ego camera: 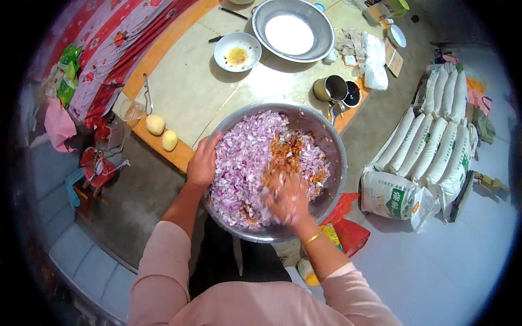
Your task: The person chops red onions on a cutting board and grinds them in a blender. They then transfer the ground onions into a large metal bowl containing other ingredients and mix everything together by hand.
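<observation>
A large metal basin [343,163] stands before me, full of chopped purple onion [244,163]. A reddish-brown crumbly seasoning or minced mixture [287,148] lies over the onion right of the middle, with smaller patches near the basin's right side and bottom. My left hand [204,159] grips the basin's left rim, fingers over the edge. My right hand [287,197], with a yellow bracelet at the wrist, is down in the mixture at the lower right; it is blurred, and its fingertips are partly hidden, so whether it holds any of the mixture is unclear.
On the table are a metal basin [261,30] with white contents, a white bowl [220,61] with yellowish residue, a metal mug [322,89], a dark-filled cup [352,94] and two peeled potatoes [155,124] [169,140]. White sacks [383,195] lie at right, and a red bag [352,236] is below the large basin.
</observation>
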Motion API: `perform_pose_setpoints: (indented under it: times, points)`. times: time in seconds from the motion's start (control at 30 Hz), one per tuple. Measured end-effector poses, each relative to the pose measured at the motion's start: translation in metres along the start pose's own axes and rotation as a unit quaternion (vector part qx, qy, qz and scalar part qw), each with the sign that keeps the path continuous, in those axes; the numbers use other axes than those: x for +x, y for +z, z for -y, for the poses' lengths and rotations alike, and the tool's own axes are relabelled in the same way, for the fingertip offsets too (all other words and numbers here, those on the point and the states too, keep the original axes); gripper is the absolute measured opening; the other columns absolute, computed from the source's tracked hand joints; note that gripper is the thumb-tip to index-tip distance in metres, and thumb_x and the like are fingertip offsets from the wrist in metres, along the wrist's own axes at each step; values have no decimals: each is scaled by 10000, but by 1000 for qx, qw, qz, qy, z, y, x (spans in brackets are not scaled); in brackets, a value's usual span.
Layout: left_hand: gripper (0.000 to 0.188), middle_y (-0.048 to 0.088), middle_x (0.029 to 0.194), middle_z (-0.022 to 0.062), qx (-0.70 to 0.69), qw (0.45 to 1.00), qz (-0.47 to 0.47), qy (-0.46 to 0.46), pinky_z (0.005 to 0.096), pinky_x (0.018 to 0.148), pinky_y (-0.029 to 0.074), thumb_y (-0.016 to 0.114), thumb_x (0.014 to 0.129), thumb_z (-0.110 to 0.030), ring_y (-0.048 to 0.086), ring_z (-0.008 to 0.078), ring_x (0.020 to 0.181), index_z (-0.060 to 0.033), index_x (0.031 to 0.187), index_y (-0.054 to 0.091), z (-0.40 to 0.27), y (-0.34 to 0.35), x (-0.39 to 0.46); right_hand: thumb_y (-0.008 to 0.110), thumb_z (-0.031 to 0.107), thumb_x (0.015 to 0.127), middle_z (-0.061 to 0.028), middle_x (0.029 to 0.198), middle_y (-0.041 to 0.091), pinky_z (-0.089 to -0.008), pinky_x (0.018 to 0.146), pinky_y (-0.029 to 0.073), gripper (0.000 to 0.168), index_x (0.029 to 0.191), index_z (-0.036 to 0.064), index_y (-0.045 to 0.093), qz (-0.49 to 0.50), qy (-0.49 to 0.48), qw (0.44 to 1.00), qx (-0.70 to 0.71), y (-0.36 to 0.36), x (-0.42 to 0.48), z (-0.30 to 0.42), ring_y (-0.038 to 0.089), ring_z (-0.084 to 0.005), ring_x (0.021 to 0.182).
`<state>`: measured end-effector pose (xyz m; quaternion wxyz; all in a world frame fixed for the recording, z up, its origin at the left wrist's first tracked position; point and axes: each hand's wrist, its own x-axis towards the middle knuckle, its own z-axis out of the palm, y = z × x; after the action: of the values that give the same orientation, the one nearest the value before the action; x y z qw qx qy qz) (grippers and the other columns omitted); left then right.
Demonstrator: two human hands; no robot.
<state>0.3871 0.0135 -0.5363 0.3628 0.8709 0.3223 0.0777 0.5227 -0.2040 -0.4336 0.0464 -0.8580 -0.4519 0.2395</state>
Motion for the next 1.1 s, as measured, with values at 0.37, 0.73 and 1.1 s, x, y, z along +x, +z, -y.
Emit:
perform_pose_setpoints:
  times: [0.37,0.73,1.1]
  points:
    - [548,528,1305,106,1,1000,-5,21,434,792,536,521,888,-63,608,349,1019,-290,1384,469,2,-1,3,543,245,819,-79,1020,714,-450,780,527,246,932,170,748,352,58,929,-104,121,6,-67,673,-250,982]
    - [539,510,1319,-1,64,995,57,-48,462,725,539,517,932,-140,649,331,913,-383,1401,409,6,0,-1,592,272,864,-184,1184,623,-440,878,509,353,1186,129,615,96,-43,993,-54,-52,57,32,625,-304,1067]
    - [577,484,1354,86,61,994,76,-46,448,829,527,514,905,-100,570,332,1111,-329,1423,402,0,-9,3,464,502,899,-144,1210,644,-377,984,438,535,1144,81,687,276,-70,944,-166,96,208,31,611,-292,1131]
